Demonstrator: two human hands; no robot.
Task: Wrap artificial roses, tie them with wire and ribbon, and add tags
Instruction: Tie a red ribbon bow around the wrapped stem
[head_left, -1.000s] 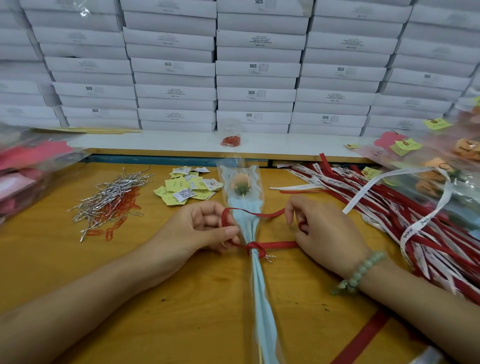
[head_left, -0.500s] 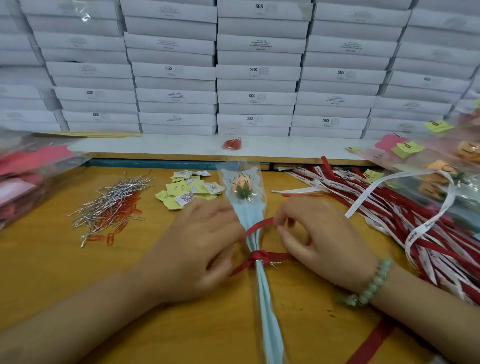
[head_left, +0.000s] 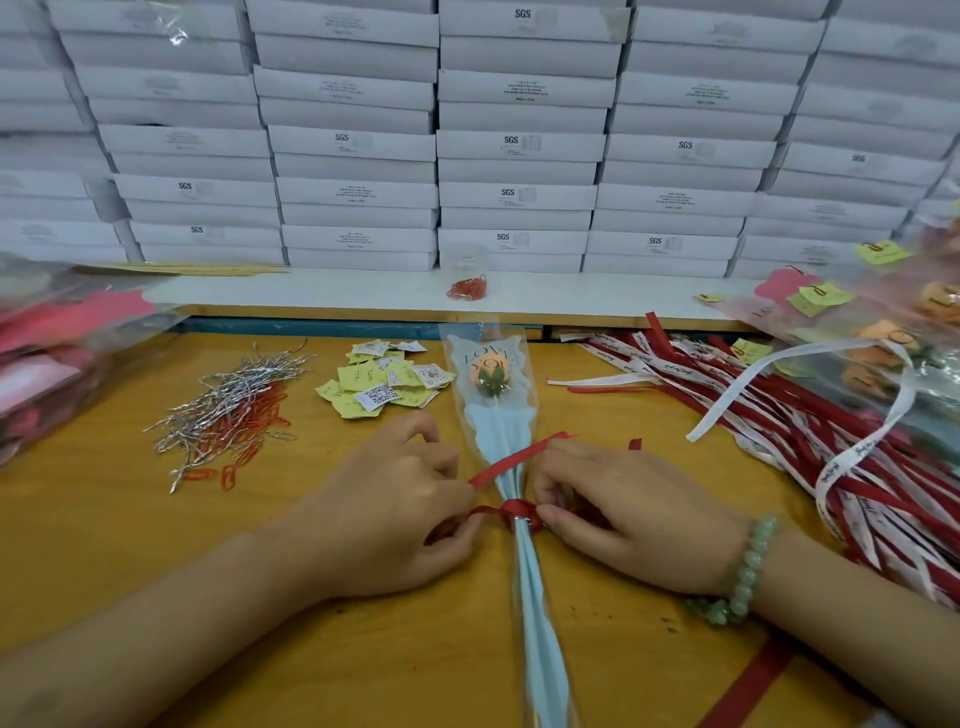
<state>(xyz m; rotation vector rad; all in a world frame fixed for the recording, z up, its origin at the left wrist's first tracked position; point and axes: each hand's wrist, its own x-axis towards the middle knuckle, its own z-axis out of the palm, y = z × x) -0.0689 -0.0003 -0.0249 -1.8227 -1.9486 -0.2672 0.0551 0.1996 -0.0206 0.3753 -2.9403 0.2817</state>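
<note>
Pinching the thin red ribbon (head_left: 511, 458) on both sides, my left hand (head_left: 395, 514) and right hand (head_left: 631, 519) flank the knot on the clear-sleeved peach rose with blue paper (head_left: 498, 415). It lies mid-desk, lengthwise near to far, bloom pointing far. A small clear plastic bag (head_left: 467, 275) on the far white ledge holds red clips.

I have one view only, a wide-angle camera worn on the head, looking forward and down at the wooden table (head_left: 104, 545) from close above. It faces a wall of stacked white boxes (head_left: 514, 145) filling the top of the frame. Both forearms enter from the bottom corners. The edges of the frame bend and blur.
</note>
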